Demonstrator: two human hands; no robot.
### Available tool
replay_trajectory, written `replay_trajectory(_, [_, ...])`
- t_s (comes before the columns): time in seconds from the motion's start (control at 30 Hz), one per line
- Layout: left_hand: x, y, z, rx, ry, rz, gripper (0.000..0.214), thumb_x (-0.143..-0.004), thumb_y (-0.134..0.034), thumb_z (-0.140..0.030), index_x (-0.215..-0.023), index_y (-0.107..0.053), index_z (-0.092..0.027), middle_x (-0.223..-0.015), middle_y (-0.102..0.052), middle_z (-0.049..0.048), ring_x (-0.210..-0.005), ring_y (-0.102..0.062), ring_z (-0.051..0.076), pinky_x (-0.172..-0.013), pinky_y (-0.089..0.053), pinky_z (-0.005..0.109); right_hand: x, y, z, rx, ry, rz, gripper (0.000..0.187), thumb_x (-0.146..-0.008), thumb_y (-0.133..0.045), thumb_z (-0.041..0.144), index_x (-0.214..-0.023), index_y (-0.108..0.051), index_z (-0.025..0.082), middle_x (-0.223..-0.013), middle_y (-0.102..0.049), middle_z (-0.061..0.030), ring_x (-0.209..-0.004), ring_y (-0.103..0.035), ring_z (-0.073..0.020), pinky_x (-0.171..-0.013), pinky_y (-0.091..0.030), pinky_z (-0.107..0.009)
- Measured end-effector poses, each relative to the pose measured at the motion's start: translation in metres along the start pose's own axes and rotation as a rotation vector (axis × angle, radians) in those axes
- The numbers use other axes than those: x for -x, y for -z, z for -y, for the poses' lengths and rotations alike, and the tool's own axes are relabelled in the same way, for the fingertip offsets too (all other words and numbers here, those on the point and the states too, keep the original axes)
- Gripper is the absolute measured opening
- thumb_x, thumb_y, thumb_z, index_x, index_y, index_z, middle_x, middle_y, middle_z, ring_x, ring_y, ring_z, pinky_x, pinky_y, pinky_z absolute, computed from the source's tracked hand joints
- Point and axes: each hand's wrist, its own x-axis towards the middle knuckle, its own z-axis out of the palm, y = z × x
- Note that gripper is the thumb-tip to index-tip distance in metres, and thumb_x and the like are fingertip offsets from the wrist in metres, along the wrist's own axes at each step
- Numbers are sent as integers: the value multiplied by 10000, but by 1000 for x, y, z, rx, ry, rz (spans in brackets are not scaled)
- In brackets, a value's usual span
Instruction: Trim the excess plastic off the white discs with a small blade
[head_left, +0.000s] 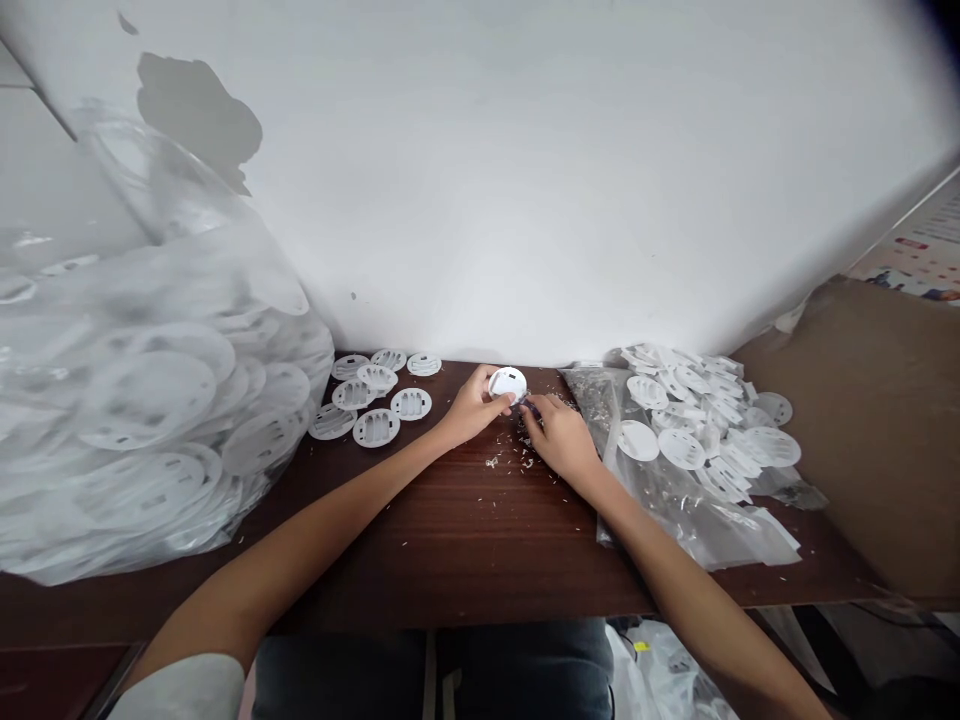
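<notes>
Of two bare hands, the left hand pinches one round white plastic disc in its grip above the dark wooden bench; the right hand presses its grip together at the disc's lower edge. Eight slotted white plastic discs lie left, beside a bulging clear plastic bag of more, before a white wall.

The left hand grips a white plastic disc, the right hand touching its edge, above a wooden table; a bulging clear bag sits at 9 o'clock, a flatter one at 3.
</notes>
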Motion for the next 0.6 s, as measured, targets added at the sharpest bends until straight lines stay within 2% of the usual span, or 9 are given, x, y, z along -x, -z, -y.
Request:
replay_trajectory(0.23, [5,-7,-7,-249,-50,-76,303,-843,-733,-299,-1056,-530,-227,-911,-725,4,-760,-703,167,-698,-557,293,2,-5,8,269,-14,12,282,-1055,-427,275,-1061,-691,176,-964,-694,-143,-844,-643,-246,-621,-382,-303])
replay_trajectory(0.47, [8,-11,-11,-456,-163,-61,182,-891,-676,-294,-1040,-583,-245,-901,-729,-1,-814,-683,178,-732,-511,288,1,-8,20,421,25,115,277,-980,-435,89,-1119,-674,111,-1006,-676,-201,-884,-631,-287,-592,-414,-320])
replay_trajectory(0.53, [8,-11,-11,-472,-170,-52,163,-898,-673,-302,-1027,-593,-243,-884,-724,-1,-795,-672,174,-718,-499,284,0,-8,24,447,30,132,300,-969,-420,57,-1119,-677,92,-1007,-676,-209,-882,-631,-291,-574,-406,-324])
replay_trajectory(0.6, [7,-11,-10,-397,-150,-59,194,-888,-692,-316,-1031,-591,-232,-909,-728,11,-815,-678,176,-723,-505,284,-1,-7,25,465,44,112,305,-969,-416,51,-1122,-676,86,-995,-680,-203,-869,-632,-285,-556,-377,-323])
